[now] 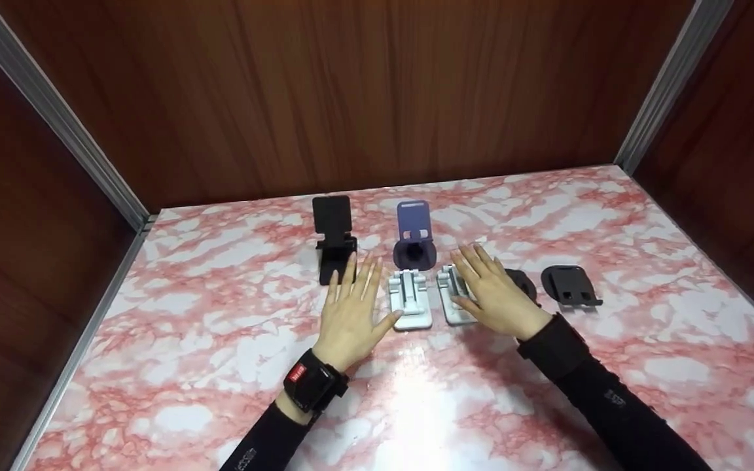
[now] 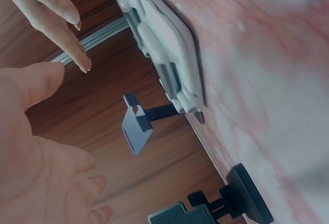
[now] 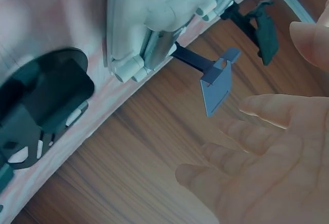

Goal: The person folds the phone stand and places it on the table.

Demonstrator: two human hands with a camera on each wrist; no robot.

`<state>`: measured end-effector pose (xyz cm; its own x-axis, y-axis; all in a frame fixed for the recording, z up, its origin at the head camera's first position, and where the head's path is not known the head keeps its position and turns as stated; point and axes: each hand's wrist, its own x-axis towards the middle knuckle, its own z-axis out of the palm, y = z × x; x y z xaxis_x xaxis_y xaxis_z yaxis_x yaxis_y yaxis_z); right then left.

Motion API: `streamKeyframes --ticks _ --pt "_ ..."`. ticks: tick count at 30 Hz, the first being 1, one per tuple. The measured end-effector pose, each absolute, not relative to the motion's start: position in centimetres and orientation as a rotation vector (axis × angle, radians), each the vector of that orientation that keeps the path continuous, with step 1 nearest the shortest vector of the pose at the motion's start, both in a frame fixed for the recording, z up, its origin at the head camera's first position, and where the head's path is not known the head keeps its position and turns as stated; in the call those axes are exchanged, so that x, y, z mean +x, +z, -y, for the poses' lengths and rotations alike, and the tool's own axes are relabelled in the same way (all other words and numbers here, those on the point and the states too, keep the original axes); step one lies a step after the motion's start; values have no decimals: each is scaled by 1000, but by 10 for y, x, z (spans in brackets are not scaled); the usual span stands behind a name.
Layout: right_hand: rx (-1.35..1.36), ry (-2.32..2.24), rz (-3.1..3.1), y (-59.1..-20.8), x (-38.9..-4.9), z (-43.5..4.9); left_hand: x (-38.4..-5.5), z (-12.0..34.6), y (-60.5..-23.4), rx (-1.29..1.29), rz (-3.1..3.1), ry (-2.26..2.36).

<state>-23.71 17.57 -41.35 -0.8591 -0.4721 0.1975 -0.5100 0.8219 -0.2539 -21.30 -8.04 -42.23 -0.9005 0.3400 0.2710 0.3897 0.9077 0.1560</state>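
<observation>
My left hand point(image 1: 351, 320) is held palm down with its fingers straight, in front of an unfolded black phone stand point(image 1: 333, 219). Its thumb lies across the edge of a folded white phone stand point(image 1: 411, 320) in the head view. My right hand point(image 1: 498, 294) is spread above a second folded white phone stand point(image 1: 450, 294), covering part of it. Both wrist views show the palms raised off the table and holding nothing. Behind the white stands, an unfolded purple-blue phone stand point(image 1: 414, 219) stands upright.
Right of my right hand lie a folded black round-based phone stand point(image 1: 522, 282), partly hidden, and another folded black phone stand point(image 1: 570, 282). The table point(image 1: 207, 366) has a red-and-white marbled top. Brown wood panels point(image 1: 377, 98) with metal corner posts enclose its back and sides.
</observation>
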Motion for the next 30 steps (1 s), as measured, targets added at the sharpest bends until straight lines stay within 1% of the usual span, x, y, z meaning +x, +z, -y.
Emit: streamKeyframes --ticks 6,17,23,30 --pt "804 507 2900 -401 -251 -169 -214 89 -423 -515 2831 -305" --pt "733 731 2896 -383 -301 -147 -216 93 -422 -500 2823 -359" --pt "578 945 2968 -384 -325 -143 -217 92 -424 -507 2816 -369" --pt "456 1273 2880 -395 -340 -142 -215 91 -424 -509 2841 -384"
